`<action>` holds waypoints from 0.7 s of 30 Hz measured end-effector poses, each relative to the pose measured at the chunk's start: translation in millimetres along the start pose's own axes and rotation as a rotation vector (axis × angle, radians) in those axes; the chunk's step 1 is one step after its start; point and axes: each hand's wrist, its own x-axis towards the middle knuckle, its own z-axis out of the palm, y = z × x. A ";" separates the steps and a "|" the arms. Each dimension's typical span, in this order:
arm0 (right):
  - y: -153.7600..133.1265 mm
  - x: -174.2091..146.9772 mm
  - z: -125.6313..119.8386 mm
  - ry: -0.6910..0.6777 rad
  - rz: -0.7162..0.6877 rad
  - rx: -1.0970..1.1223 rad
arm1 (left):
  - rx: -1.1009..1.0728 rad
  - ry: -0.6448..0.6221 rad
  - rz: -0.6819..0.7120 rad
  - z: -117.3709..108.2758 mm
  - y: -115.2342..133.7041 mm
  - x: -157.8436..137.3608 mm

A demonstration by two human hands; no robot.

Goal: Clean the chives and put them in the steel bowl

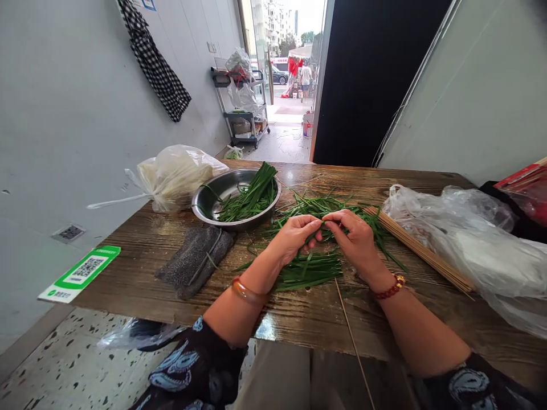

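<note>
My left hand (297, 236) and my right hand (352, 236) meet over the table, thumbs and fingers pinched together on a bit of green chive (323, 224). Most of that piece is hidden by my fingers. Below my hands lies a flat row of cut chives (310, 272). A single thin bamboo skewer (349, 327) slants from that row past the table's near edge. Loose chives (316, 205) are spread behind my hands. To the right rests a bundle of bamboo skewers (421, 250).
A steel bowl (213, 221) with chives stands at the back left, beside a tied plastic bag (175, 173). Dark mesh cloth (192, 265) lies at left. Clear plastic bags (482, 245) cover the table's right side. A QR card (83, 273) sits at the left edge.
</note>
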 end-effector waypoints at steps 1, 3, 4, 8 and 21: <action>0.8 -0.1 0.0 -0.001 -0.010 0.000 | 0.001 -0.017 -0.010 -0.2 -0.1 0.0; 1.9 -0.3 0.3 -0.001 -0.021 0.000 | -0.004 -0.051 -0.027 -0.5 -0.2 -0.2; 1.9 -0.3 0.6 0.001 -0.018 0.000 | -0.012 -0.064 -0.033 -0.5 0.0 -0.4; -0.4 0.8 1.1 0.011 0.039 0.007 | -0.017 -0.051 -0.059 0.6 1.6 -0.8; 57.7 8.9 -32.8 0.266 0.386 -0.023 | 0.628 0.534 0.391 -27.0 7.1 12.0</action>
